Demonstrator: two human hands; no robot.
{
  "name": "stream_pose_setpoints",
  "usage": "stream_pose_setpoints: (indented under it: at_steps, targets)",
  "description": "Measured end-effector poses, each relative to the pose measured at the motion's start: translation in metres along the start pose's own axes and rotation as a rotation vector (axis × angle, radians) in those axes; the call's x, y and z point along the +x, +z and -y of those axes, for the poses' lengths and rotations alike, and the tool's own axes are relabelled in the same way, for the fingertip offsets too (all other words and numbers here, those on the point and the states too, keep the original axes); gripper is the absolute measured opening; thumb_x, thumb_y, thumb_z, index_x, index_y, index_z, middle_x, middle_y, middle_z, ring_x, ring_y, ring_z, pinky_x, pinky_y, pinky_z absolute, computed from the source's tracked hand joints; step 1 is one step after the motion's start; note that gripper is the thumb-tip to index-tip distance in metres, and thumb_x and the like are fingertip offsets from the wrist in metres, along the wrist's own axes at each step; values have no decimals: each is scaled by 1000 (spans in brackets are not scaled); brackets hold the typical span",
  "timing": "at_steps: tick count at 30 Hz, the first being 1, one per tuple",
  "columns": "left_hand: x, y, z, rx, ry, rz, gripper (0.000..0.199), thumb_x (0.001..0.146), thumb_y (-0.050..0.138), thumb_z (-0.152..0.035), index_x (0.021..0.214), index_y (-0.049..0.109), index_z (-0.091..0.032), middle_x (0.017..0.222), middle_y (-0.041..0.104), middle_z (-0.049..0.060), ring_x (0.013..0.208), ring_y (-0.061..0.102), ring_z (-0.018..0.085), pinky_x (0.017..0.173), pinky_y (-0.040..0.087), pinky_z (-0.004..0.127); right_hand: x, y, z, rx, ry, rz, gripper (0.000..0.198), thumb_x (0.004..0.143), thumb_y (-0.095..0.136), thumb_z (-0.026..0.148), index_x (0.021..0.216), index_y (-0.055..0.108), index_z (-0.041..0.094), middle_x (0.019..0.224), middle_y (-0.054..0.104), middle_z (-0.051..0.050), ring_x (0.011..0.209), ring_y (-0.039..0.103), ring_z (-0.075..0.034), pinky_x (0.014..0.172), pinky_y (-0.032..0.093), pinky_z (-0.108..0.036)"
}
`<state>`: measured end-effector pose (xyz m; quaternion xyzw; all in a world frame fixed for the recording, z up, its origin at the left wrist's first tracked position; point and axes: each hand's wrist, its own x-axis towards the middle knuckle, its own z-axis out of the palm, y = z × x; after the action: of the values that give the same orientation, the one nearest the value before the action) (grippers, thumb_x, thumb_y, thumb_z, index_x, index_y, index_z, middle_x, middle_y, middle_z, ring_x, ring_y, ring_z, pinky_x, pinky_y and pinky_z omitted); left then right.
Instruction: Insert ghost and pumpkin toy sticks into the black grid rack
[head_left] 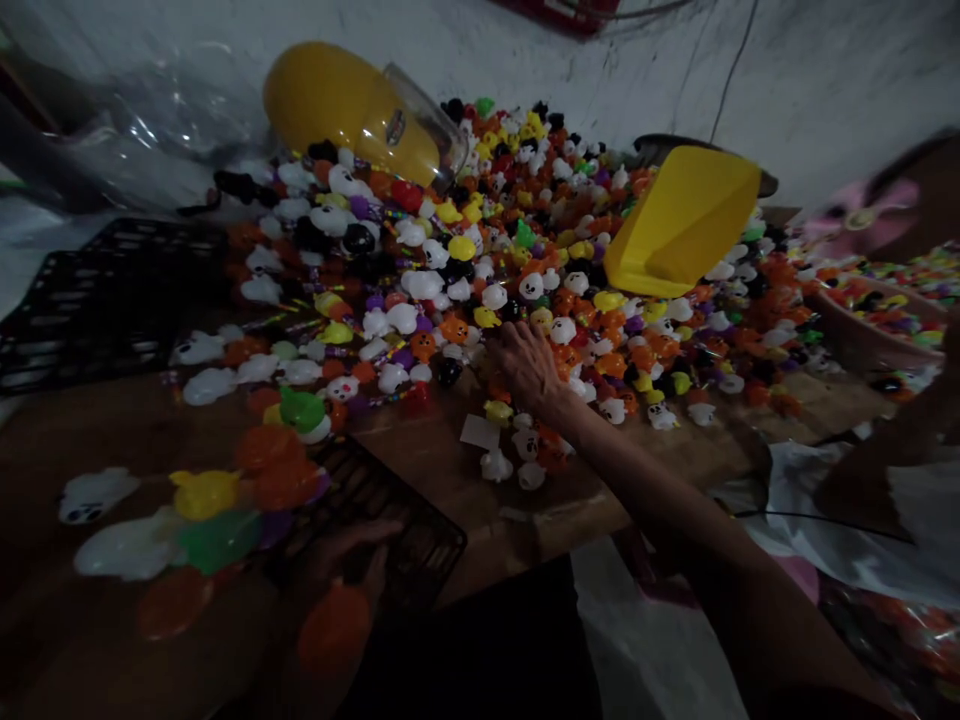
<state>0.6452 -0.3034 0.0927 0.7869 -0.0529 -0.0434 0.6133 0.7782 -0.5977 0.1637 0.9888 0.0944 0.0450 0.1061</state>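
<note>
Pile: I have the toys [424, 285] heaped across the frame's middle and upper middle.
Picking: I judge this step to be choosing from that heap; the next move calls for a sure grip before lifting.
Right hand [525, 365]: at frame centre, palm down, fingers curled among the toys, forearm slanting from lower right; I can't tell whether it pinches one.
Left hand [349, 555]: lower left, at the black rack [409, 500], thumb and fingers apart; too dark to confirm any hold.
</note>
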Motion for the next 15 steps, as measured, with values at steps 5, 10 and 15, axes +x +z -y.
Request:
stream_pose_setpoints:
  at_steps: [5,10,15]
  targets:
    - [1,14,-4,2,-16,-94,31,92,57,-51,101,73,-27,99,78,5,94,73,24,83,61,36,3,14,-5,50,-14,-102,39,88,50,5,121,69,15,119,62,-18,111,50,-31,97,41,-49]
    - [15,30,-2,-88,-5,-31,41,94,51,-58,107,73,-25,94,78,6,72,69,18,67,58,30,-13,-2,11,20,-66,-228,32,88,48,4,106,71,18,110,64,-16,106,53,-31,93,44,-50]
    - [26,27,-6,-46,50,19,29,96,53,-39,111,75,-28,96,76,5,78,67,18,67,55,27,1,-26,41,111,-168,-307,28,93,50,16,116,65,22,115,64,-13,108,55,-30,93,45,-46]
